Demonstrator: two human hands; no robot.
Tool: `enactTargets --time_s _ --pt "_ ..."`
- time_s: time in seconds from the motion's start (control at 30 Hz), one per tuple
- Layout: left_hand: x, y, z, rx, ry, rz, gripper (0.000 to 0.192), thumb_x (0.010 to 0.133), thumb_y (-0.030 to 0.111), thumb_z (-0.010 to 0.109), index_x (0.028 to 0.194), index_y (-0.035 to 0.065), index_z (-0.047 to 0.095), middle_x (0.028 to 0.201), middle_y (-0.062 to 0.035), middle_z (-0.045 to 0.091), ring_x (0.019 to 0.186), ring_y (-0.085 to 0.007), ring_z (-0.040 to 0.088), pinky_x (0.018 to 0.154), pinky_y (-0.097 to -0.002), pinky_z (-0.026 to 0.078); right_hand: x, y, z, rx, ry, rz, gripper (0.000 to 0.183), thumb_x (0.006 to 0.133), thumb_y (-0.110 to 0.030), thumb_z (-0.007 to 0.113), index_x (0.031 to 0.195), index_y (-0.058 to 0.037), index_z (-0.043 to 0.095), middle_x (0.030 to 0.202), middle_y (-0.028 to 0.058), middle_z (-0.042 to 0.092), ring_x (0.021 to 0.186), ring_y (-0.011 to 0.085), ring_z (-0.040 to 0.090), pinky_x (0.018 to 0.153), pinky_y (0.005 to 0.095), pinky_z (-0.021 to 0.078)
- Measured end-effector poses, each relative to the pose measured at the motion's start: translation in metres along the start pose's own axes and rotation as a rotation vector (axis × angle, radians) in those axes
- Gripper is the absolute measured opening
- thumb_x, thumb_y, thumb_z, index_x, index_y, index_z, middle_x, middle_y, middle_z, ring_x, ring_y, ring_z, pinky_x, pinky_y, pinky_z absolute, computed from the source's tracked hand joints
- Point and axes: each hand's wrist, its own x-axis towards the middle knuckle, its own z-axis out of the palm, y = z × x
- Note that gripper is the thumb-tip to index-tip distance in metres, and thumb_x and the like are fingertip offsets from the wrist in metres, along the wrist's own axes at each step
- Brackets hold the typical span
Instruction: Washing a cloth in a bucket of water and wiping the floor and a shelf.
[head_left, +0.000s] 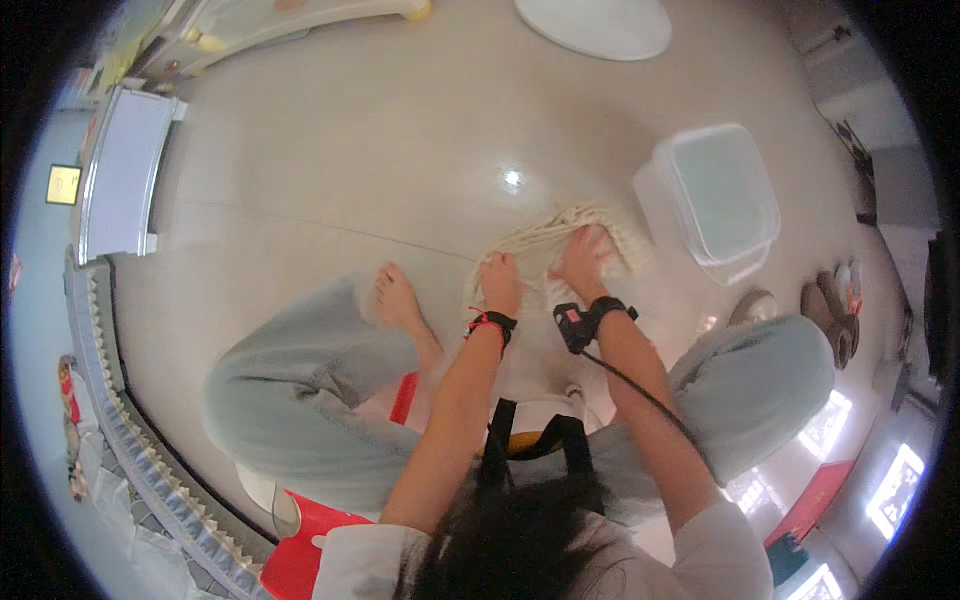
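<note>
A cream cloth (541, 241), ropy or fringed along its far edge, lies bunched on the floor before me. My left hand (501, 281) has its fingers curled into the near left part of the cloth. To the right, my right hand (583, 259) presses on the fabric with fingers spread. Part of the cloth is hidden beneath both hands, and its edges are blurred. Bands circle both wrists, and the right one carries a small black device (574, 326) with a cable.
Right of the cloth stands a translucent plastic bin (660, 199). Shoes (817, 307) lie beyond my right knee. My bare foot (397, 296) is left of the cloth. A red stool (300, 544) is under me. A white round object (600, 26) is at the far side.
</note>
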Motion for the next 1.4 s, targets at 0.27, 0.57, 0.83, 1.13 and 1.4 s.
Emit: enactTargets --time_s 0.27,0.57,0.83,1.13,1.4 --pt "0.023 0.013 -0.039 0.036 0.105 -0.072 0.063 0.063 0.037 0.067 0.111 0.0055 0.041 0.112 -0.0077 0.043 0.102 -0.023 0.041 0.091 -0.0429 0.029 0.104 -0.031 -0.072 -0.258 -0.005 -0.417 0.113 0.049 -0.04 0.077 0.133 -0.002 0.011 0.139 0.0135 0.004 0.126 0.0415 0.001 0.09 0.0661 0.0156" --pt "0.041 -0.031 -0.065 -0.028 0.377 -0.22 0.081 0.068 0.031 0.064 0.129 0.0002 0.021 0.13 -0.0131 0.03 0.116 -0.0267 0.031 0.1 -0.0423 0.018 0.145 -0.147 -0.1 -0.405 0.231 -0.787 0.106 0.049 -0.032 0.078 0.131 -0.0038 0.018 0.139 0.01 0.011 0.127 0.0342 0.011 0.096 0.0614 0.0131" --pt "0.016 -0.092 -0.079 -0.099 0.259 -0.458 0.073 0.055 0.02 0.074 0.114 -0.0041 0.038 0.123 -0.0181 0.037 0.101 -0.0332 0.04 0.088 -0.0361 0.034 0.065 -0.207 -0.058 -0.205 0.132 -1.209 0.096 0.049 -0.021 0.077 0.128 -0.0024 0.025 0.136 0.0106 0.022 0.127 0.0328 0.012 0.095 0.063 0.0127" --pt "-0.031 -0.036 0.004 -1.045 0.006 -0.253 0.041 0.059 0.015 0.073 0.091 -0.0017 0.054 0.091 -0.0106 0.058 0.077 -0.0208 0.054 0.067 -0.0339 0.042 0.005 -0.091 0.001 0.119 -0.15 -1.032 0.052 0.055 -0.005 0.067 0.103 -0.002 0.046 0.105 0.0159 0.048 0.096 0.0316 0.047 0.083 0.0359 0.0385" --pt "0.018 0.058 -0.091 -1.61 0.09 -0.135 0.027 0.071 0.019 0.064 0.09 -0.0001 0.059 0.071 0.0012 0.055 0.063 -0.0087 0.047 0.058 -0.0248 0.039 0.037 0.016 -0.162 0.05 -0.02 -0.732 0.057 0.062 -0.03 0.063 0.108 -0.0015 0.049 0.098 0.0215 0.055 0.094 0.0345 0.051 0.081 0.0404 0.0402"
